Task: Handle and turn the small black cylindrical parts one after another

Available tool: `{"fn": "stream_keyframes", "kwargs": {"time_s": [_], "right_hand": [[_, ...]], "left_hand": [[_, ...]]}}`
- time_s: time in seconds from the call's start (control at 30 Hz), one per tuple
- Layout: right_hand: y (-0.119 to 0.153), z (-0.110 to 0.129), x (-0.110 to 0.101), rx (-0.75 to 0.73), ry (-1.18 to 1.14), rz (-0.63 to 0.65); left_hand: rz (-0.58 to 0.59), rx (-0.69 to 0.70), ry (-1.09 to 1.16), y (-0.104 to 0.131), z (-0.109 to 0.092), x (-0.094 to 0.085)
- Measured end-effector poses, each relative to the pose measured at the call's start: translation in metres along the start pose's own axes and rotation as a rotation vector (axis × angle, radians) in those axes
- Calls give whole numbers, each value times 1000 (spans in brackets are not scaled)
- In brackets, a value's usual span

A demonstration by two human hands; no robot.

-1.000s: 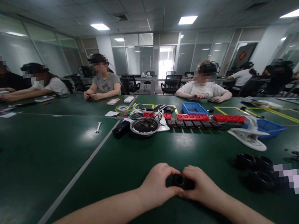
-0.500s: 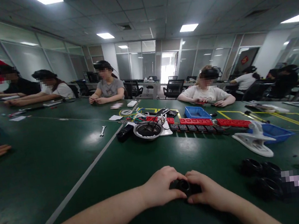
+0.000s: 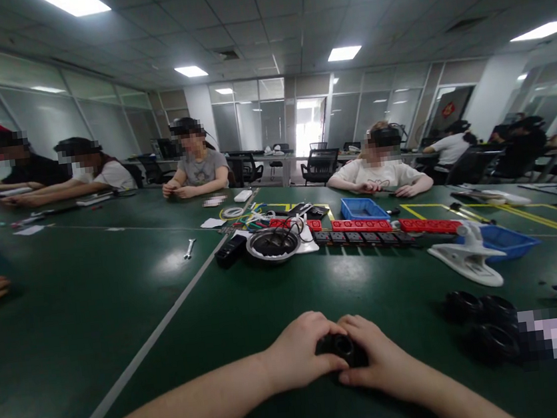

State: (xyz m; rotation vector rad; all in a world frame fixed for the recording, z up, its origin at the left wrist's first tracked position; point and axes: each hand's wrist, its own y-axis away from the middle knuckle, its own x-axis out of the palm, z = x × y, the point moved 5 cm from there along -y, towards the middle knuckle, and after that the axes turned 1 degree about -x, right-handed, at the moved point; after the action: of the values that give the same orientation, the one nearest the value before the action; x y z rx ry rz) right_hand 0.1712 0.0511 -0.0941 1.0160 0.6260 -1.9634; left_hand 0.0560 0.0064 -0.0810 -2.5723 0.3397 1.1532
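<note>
Head view: the person's two bare hands are meeting above the near side of the green table (image 3: 196, 326).
Black part (image 3: 342, 346): it is sitting between the hands, its round hole facing the camera; whether it is touching the table, I cannot tell.
Left hand (image 3: 305, 352): thumb and fingers are clasping the part's left side.
Right hand (image 3: 375, 353): it is gripping the right side, the thumb lying nearer the person.
Good handling: pressing evenly from both sides should be keeping the part from tilting; fingertips are best staying off the hole's edge.
Black rings (image 3: 495, 343): they are lying to the right, well apart from both hands.
</note>
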Motion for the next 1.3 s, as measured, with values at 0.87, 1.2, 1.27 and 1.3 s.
{"fn": "stream_keyframes", "kwargs": {"time_s": [0.87,1.2,1.27,1.3], "right_hand": [[6,3,-7,-61,-213,202],[4,-6,11,166,188,-87],[5,-1,13,154,268,-141],[6,1,12,147,284,-158]], "left_hand": [[-18,54,24,5,-2,3],[-127,-173,-7,8,-1,4],[-157,-205,-17,8,0,4],[-157,-200,-19,8,0,3]]}}
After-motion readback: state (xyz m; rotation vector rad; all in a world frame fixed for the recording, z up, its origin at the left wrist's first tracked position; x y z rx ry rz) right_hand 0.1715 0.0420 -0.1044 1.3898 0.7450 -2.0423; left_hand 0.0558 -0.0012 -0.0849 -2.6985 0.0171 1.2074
